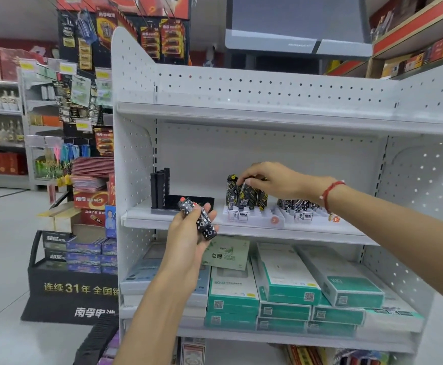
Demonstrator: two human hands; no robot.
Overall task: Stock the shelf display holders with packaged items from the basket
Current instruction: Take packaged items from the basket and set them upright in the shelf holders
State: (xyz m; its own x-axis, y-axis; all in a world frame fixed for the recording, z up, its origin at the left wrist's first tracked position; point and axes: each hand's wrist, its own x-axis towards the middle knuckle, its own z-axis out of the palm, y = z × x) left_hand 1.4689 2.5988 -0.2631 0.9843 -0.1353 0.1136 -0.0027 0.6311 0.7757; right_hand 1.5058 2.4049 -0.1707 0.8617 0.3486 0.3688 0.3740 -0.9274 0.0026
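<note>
- Left hand (188,233) is grasping a small bunch of black-and-white patterned lighters (202,219), fingers curled around them; the bunch is sitting just in front of the middle shelf (241,229) edge, tilted, red caps pointing up-left.
- Right hand (270,180) is reaching over the middle shelf, fingers (244,183) pinching the top of one black-and-yellow lighter (242,194) that is standing upright in the left white display holder (254,216).
- Several more black-and-yellow lighters are standing in the rear rows of that holder; its front slots are showing bare white.
- Right white display holder (307,216) is sitting just beside the first, carrying black-and-white patterned lighters at its rear, partly hidden by the right wrist.
- A red cord bracelet (332,191) is hanging on the right wrist.
- A black display holder (186,201) is standing at the shelf's left end with black stick-like items (159,188) upright in its left rows.
- Green-and-white boxes (288,285) are lying stacked on the shelf below.
- Basket is not appearing in view.
</note>
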